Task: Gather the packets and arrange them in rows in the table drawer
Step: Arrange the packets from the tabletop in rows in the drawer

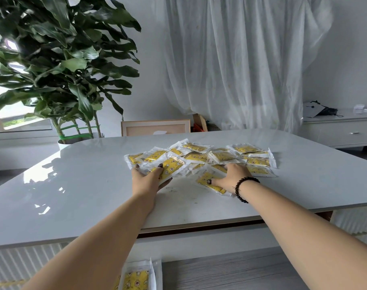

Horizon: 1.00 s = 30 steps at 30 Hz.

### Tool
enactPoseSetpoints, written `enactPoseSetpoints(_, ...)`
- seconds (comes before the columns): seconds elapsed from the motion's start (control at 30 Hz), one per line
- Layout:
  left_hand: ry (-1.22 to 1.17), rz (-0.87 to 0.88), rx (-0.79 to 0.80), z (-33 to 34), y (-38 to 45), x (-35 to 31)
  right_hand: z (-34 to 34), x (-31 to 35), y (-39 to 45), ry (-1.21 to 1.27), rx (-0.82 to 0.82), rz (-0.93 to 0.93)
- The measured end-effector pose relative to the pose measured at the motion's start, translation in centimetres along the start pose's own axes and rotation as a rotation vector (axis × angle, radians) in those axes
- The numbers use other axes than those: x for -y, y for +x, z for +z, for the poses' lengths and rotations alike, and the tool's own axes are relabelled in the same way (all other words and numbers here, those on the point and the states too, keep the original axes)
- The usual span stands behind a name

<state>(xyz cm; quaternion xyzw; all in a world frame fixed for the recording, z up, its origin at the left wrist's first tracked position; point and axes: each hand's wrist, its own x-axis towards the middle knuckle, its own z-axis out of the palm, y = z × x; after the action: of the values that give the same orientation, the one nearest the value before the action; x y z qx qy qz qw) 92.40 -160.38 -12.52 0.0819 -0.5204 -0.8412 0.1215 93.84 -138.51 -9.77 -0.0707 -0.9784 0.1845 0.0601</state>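
While the left hand (146,178) grips a packet (171,167) angled up-right, the right hand (230,176) presses flat on another packet (207,182).

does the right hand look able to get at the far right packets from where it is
Probably yes: the right hand lies among the packets, and the far right packets lie just beyond its fingers with nothing between.

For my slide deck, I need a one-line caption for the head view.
Left hand grips a yellow packet; right hand presses on the packet pile.
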Motion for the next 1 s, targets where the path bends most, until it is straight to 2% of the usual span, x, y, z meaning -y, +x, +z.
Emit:
enactPoseSetpoints(0.17, -0.010, -0.003, 0.002, 0.1, -0.1, -0.2, -1.3, 0.6, -0.2, -0.103, 0.090, -0.047)
enactPoseSetpoints(0.27, -0.008, -0.007, 0.007, 0.2, 0.0, -0.2, -2.9, 1.4, -0.7, -0.164, 0.224, 0.018)
enactPoseSetpoints(0.33, 0.004, -0.008, 0.013, 0.2, 0.0, -0.1, -3.7, 1.6, -1.2, -0.115, 0.277, 0.071)
enactPoseSetpoints(0.43, 0.020, -0.003, 0.012, 0.2, 0.1, 0.0, -3.5, 0.8, 0.3, 0.226, 0.187, 0.163)
enactPoseSetpoints(0.53, 0.015, -0.002, 0.011, 0.3, 0.2, 0.0, -2.4, 0.3, 2.4, 0.783, 0.087, 0.257)
enactPoseSetpoints(0.6, 0.019, 0.001, 0.011, 0.3, 0.2, 0.1, -2.0, 0.1, 2.3, 0.884, 0.018, 0.307)
enactPoseSetpoints(0.7, 0.028, 0.002, 0.011, 0.2, 0.3, 0.2, -1.2, -1.1, 1.7, 0.574, -0.104, 0.378)
enactPoseSetpoints(0.77, 0.041, 0.008, 0.021, 0.2, 0.3, 0.2, -0.9, -1.0, 1.4, 0.362, -0.094, 0.348)
enactPoseSetpoints(0.83, 0.074, 0.017, 0.028, 0.1, 0.5, 0.3, -0.9, -0.3, 1.2, 0.209, -0.009, 0.289)
enactPoseSetpoints(0.9, 0.135, 0.043, 0.024, -0.1, 0.5, 0.5, -1.2, 0.2, 1.3, 0.158, 0.067, 0.246)
enactPoseSetpoints(1.0, 0.362, 0.140, 0.017, 0.0, -0.3, 0.4, -1.2, 0.7, 1.5, 0.155, 0.096, 0.229)
